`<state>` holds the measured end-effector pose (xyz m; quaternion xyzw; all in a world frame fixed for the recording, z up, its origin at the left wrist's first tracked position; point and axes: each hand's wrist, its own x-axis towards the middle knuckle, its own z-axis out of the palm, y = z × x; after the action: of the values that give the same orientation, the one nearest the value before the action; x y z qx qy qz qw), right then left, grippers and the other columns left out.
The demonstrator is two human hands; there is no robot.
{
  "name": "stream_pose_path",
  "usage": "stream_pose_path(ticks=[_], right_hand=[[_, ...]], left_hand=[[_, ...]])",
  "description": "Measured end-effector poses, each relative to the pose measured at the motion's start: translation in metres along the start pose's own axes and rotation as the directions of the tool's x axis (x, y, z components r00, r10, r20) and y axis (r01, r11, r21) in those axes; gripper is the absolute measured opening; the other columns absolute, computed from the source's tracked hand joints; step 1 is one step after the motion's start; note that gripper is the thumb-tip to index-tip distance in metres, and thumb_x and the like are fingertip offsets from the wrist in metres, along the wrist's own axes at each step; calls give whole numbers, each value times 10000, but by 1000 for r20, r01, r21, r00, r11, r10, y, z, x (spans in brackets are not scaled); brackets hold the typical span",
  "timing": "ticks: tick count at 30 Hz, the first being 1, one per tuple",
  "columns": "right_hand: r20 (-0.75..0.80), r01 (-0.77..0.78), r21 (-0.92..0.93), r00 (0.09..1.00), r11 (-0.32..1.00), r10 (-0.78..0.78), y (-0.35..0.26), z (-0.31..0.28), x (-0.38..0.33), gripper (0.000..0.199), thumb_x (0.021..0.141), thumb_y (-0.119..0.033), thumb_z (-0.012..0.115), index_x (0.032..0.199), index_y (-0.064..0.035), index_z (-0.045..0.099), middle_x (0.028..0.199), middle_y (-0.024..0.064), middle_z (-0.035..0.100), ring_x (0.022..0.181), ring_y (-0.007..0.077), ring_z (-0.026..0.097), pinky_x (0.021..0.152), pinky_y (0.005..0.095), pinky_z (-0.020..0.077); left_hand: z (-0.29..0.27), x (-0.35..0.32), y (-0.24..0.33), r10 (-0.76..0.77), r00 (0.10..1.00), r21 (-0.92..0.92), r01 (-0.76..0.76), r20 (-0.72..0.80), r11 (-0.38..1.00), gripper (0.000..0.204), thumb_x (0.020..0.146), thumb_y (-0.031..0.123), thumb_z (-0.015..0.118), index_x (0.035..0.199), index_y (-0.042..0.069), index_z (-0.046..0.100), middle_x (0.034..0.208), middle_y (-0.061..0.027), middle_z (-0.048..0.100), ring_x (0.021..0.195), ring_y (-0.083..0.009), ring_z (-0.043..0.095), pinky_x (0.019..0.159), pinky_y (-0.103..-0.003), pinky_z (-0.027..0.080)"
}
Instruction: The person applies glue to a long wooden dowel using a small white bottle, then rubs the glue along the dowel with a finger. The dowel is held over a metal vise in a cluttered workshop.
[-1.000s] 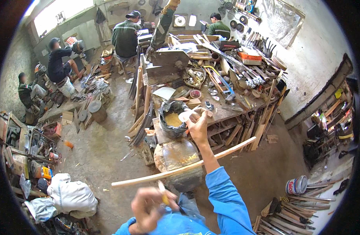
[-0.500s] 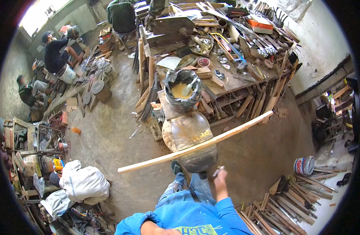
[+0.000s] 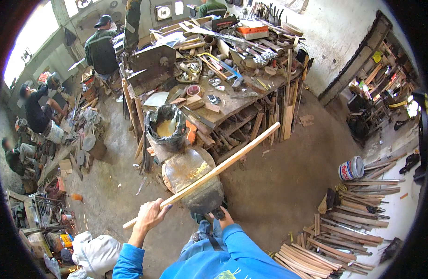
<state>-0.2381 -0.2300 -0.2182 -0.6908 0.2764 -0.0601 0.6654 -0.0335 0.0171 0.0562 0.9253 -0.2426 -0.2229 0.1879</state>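
A long, pale wooden strip (image 3: pixel 237 159) lies slanting across a rounded, worn stand (image 3: pixel 205 197) with a dark near end and yellow smears on top. My left hand (image 3: pixel 148 217) is closed around the strip near its lower left end, thumb along the near side. At the stand's near edge, my right hand (image 3: pixel 226 218) is closed on a black knob (image 3: pixel 217 213); its fingers are partly hidden. Just beyond the stand is a bucket lined with a black bag (image 3: pixel 153 139), holding a yellowish material and a whitish scoop-like object.
A cluttered workbench (image 3: pixel 237 104) carries a hacksaw (image 3: pixel 225 69), a tape roll (image 3: pixel 193 90) and wood pieces. Stacked wooden strips (image 3: pixel 344 223) and a white bucket (image 3: pixel 352 168) are at right. A white sack (image 3: pixel 96 253) lies at lower left. Several people work at far left and back.
My left hand has come onto the strip's left end. My right hand has moved to the knob at the stand. The strip slants more steeply, and the view has shifted.
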Motion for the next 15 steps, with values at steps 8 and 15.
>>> stream_pose_path(ticks=[8,15], right_hand=[[-383,-156,651,778,743,499,-83,-46,107,541,1024,-585,436,843,-84,526,602,47,497,479,206,525,471,378,482],[326,658,-197,743,727,-585,-222,-45,-93,278,918,-310,693,977,-39,717,891,150,728,851,327,713,809,391,568]], left_hand=[[3,-3,1,65,993,-41,-69,-98,997,399,984,376,565,818,14,539,780,-239,614,797,-456,607,711,-521,460],[7,-5,-15,82,995,-53,-85,-64,995,333,973,347,593,904,22,582,815,-212,627,822,-428,624,743,-496,486]])
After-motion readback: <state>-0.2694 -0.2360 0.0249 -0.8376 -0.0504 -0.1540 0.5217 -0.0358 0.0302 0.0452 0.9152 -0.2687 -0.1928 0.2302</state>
